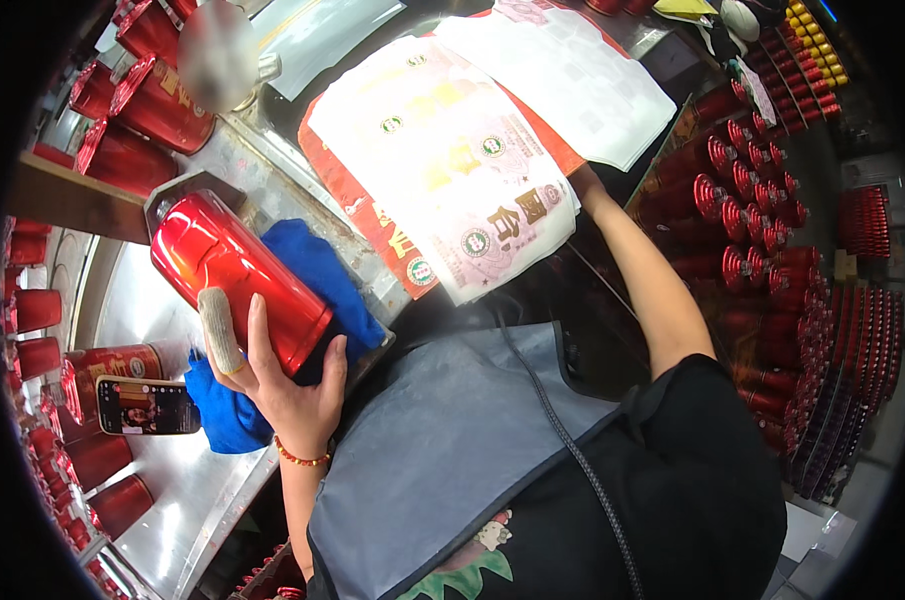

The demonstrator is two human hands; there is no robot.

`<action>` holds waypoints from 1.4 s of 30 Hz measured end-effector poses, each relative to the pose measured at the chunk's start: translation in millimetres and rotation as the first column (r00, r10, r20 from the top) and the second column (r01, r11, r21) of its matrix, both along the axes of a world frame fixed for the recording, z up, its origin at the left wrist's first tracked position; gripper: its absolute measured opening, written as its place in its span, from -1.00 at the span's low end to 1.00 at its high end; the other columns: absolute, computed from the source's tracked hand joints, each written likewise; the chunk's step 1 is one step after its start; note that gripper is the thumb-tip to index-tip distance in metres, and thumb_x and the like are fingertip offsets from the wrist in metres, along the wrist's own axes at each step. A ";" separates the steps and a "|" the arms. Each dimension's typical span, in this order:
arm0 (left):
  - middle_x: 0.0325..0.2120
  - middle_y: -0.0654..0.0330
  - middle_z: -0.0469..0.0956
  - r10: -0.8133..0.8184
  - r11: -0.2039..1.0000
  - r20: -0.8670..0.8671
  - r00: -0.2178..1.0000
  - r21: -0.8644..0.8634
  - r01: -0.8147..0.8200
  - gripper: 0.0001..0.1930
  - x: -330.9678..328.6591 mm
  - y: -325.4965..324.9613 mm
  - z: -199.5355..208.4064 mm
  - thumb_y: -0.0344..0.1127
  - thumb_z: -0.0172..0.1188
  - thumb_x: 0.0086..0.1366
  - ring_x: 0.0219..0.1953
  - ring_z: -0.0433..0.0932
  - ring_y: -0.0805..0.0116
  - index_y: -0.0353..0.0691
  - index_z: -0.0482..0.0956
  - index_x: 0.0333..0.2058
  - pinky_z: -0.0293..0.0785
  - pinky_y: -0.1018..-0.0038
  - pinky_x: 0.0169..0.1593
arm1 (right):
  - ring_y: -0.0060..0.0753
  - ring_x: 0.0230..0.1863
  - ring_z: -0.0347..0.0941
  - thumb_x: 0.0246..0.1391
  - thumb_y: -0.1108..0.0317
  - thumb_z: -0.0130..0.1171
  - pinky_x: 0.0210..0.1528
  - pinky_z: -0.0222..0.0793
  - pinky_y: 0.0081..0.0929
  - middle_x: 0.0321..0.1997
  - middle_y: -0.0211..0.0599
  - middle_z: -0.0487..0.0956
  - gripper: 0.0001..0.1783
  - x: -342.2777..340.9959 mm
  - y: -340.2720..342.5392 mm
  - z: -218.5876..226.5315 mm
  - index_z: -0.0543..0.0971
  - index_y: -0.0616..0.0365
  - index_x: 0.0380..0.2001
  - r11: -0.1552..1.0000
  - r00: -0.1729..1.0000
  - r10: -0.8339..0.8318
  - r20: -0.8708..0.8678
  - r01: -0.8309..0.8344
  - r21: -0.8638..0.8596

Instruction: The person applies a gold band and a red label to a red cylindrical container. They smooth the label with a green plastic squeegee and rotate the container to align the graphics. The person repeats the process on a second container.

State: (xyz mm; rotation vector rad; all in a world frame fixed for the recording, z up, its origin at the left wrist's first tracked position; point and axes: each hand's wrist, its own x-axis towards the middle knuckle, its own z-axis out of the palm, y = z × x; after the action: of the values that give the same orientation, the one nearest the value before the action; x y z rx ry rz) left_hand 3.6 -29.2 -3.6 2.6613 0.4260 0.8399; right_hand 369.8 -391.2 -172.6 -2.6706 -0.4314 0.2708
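A glossy, plain red bottle (pixel 237 275) lies tilted on a blue cloth (pixel 322 270), its far end against a dark angular holder (pixel 197 190). My left hand (pixel 287 385) grips the bottle's near end, thumb on the right side and fingers along the top. One finger wears a beige knitted finger sleeve (pixel 219 325). At the right, my right hand (pixel 584 186) reaches beneath a stack of printed decal sheets (pixel 462 190) with pink and gold patterns; its fingers are hidden. The sheets rest on a red printed backing (pixel 372 235), and a paler sheet (pixel 572 85) lies farther right.
A phone (pixel 148 407) with a lit screen stands left of the cloth. Several red printed cylinders (pixel 162 105) stand on the metal table (pixel 172 510) at the left. Rows of red bottles (pixel 742 190) fill the right side. A grey apron (pixel 422 400) covers my lap.
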 end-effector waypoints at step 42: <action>0.37 -0.46 0.07 0.054 0.924 0.059 0.997 -0.382 -0.027 0.35 3.8 12.6 13.9 -0.12 0.63 -0.04 0.25 0.36 -0.32 -0.54 -0.23 0.45 0.41 0.12 0.24 | -0.41 -0.41 0.56 0.11 0.40 0.30 -0.29 0.44 -0.48 -0.41 -0.21 0.66 -0.83 22.0 320.7 288.4 0.66 0.30 -0.28 0.452 0.421 0.843 0.336 -0.892 -0.016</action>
State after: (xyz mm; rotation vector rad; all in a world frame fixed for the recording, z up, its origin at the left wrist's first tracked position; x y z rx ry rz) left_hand 7.4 -16.6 10.4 2.2653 0.5662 0.7680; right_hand 391.8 -70.5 115.8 -2.0403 -1.8808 0.0962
